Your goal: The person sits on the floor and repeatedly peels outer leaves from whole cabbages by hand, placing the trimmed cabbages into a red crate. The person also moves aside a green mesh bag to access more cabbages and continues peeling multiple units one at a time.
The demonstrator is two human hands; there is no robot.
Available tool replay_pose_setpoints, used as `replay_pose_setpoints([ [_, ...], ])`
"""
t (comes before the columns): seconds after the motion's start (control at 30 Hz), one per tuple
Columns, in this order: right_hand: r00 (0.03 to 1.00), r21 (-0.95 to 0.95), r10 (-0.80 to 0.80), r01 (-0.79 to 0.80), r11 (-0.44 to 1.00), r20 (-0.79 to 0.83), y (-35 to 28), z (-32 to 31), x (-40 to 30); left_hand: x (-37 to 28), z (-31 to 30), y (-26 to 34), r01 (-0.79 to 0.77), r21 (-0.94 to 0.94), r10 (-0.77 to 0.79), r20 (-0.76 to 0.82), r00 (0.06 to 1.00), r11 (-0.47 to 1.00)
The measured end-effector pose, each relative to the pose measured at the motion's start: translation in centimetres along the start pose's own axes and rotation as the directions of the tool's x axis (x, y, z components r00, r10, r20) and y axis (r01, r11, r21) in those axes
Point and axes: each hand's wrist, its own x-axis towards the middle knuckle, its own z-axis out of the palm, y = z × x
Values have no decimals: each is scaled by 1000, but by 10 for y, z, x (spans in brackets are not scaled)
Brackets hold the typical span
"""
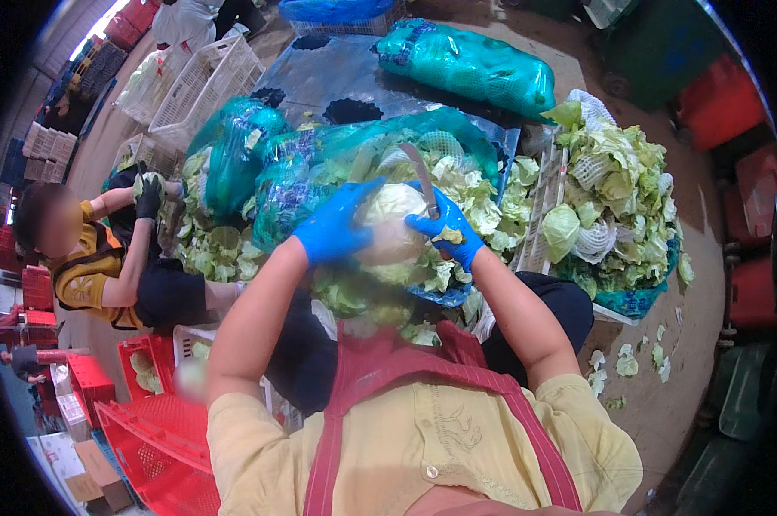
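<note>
Both my hands wear blue gloves and are raised before my chest around a pale green cabbage (393, 222). My left hand (340, 222) grips the cabbage's left side. Held in my right hand (449, 226) is a knife with a curved blade (419, 169), pointing up and away; the thumb of that hand rests on the cabbage's right side. A scrap of leaf clings to the right glove. Beyond and below the hands lie loose cabbage leaves (469, 206) and a teal plastic bag (291, 193) with white foam netting. Part of the cabbage's lower side is blurred.
A full teal bag of cabbages (472, 68) lies on a dark platform (304, 71). At right, leaves and foam nets heap over a white crate (543, 200). A co-worker (98, 271) in dark gloves sits at left, handling a cabbage. Red crates (159, 445) stand at lower left.
</note>
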Motion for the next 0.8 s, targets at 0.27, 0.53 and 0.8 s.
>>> replay_pose_setpoints([
  [0.27,962,157,271,-262,952,-40,-23,3,-9,-14,38,-25,75,-527,-201,-185,962,846],
  [0.53,991,189,130,-134,973,36,-7,1,6,-13,66,-31,-44,-992,-279,-75,957,117],
  [0.8,975,352,209,-223,909,76,-27,13,4,-9,79,-45,-31,-999,-338,-25,941,-13],
])
